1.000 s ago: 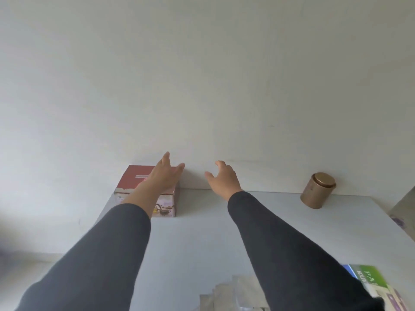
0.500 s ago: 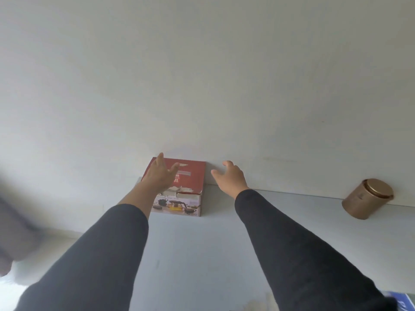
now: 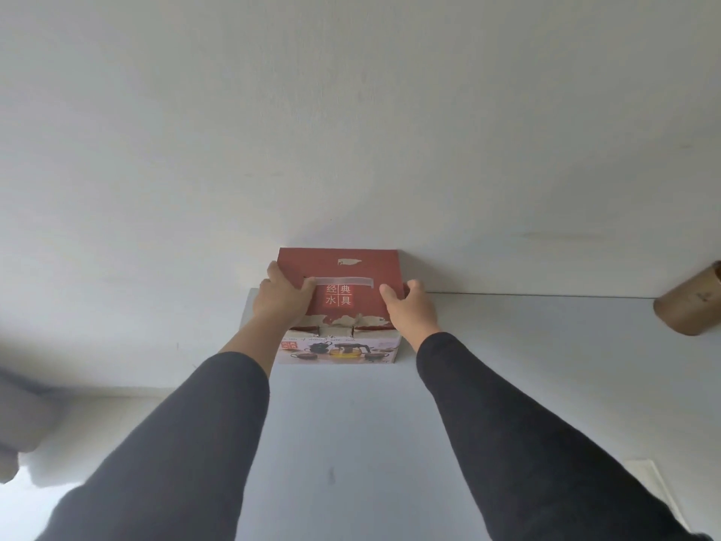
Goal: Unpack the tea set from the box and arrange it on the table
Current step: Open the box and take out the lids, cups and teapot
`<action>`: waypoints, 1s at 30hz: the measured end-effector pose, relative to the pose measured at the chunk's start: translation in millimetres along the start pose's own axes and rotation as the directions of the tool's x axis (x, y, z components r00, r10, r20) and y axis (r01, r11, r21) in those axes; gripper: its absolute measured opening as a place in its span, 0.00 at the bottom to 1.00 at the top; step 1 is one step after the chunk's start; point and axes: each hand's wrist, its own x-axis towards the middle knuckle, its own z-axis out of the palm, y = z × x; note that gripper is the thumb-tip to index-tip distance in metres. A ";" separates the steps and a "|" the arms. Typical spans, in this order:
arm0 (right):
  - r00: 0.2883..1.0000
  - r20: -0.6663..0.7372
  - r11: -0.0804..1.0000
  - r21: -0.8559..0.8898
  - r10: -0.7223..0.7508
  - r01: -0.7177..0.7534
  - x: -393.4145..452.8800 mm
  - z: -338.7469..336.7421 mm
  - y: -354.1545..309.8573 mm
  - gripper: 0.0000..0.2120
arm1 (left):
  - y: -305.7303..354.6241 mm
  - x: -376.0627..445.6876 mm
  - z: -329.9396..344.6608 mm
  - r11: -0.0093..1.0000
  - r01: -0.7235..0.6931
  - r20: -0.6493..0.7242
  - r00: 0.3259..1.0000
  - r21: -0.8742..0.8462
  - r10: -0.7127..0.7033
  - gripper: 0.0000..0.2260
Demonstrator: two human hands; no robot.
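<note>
Both hands on the red box (image 3: pixel 343 283), far back on the white counter (image 3: pixel 351 443), right against the wall (image 3: pixel 351 111). Left hand (image 3: pixel 283 298) wrapped on the left edge, right hand (image 3: pixel 409 306) wrapped on the right edge, each grip closed on the box, thumbs on top. Best to hold both sides the same, slide it near, keep it flat, go slow since breakable things may be inside. Near top flap torn, so no pulling there. Gold tin (image 3: pixel 690 306) far right, well apart, no bumping it
</note>
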 end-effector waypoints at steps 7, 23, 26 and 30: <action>1.000 -0.029 0.998 -0.057 0.003 -0.004 -25.5 1.2 6.5 0.21 | -6.9 -22.1 4.2 1.000 0.003 -0.027 1.000 0.026 -0.002 0.34; 0.863 -0.286 0.878 -0.372 -0.417 0.301 -113.6 -1.1 48.9 0.11 | -39.1 -112.2 -3.3 0.998 -0.025 0.002 1.000 -0.049 0.025 0.36; 0.763 -0.339 0.812 -0.430 -0.550 0.395 -132.2 12.9 55.8 0.07 | -40.1 -120.0 -4.2 0.996 -0.047 0.007 0.999 -0.082 0.048 0.35; 0.793 -0.314 0.819 -0.445 -0.522 0.362 -143.6 31.9 62.0 0.08 | -43.2 -118.9 -4.9 0.994 -0.075 0.010 0.997 -0.076 0.076 0.32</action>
